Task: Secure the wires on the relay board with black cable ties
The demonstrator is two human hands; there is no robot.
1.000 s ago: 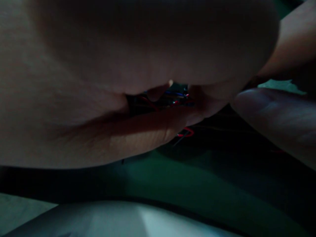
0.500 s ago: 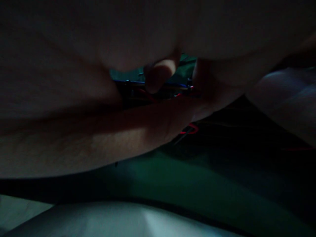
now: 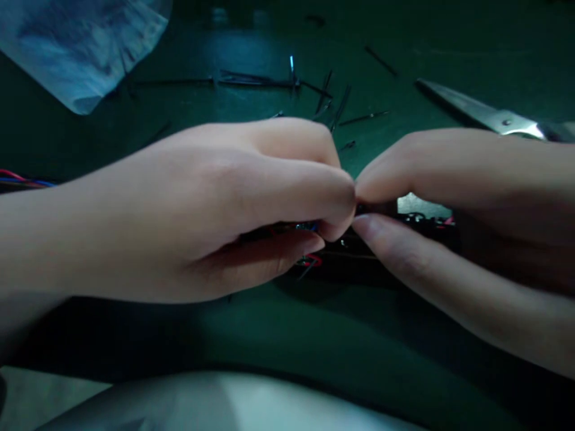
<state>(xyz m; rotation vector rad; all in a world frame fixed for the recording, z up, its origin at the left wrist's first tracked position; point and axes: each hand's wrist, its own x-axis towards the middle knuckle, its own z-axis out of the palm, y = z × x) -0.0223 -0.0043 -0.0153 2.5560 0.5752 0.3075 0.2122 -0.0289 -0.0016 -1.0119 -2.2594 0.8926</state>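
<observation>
A dark bundle of wires (image 3: pixel 27 179), with red and blue strands showing at the left, runs crosswise under both hands. My left hand (image 3: pixel 256 185) is closed around the bundle, its fingers curled over the top and the thumb along the near side. Just right of it, my right hand (image 3: pixel 458 173) pinches thumb and index finger together against the left fingertips. What lies in that pinch is hidden. A small red wire loop (image 3: pixel 314 260) and a thin dark tail stick out below the left thumb.
Several black cable ties and cut tails (image 3: pixel 258 81) lie scattered on the dark green table (image 3: pixel 278 335) beyond the hands. Scissors (image 3: pixel 507 121) lie at the back right. A clear plastic bag (image 3: pixel 90 48) sits at the back left. Pale fabric (image 3: pixel 215 401) shows at the bottom.
Both hands filled most of the view before and now appear smaller and lower. The table, bag, cut tails and scissors have come into view. My fingertips are now drawn together at the bundle.
</observation>
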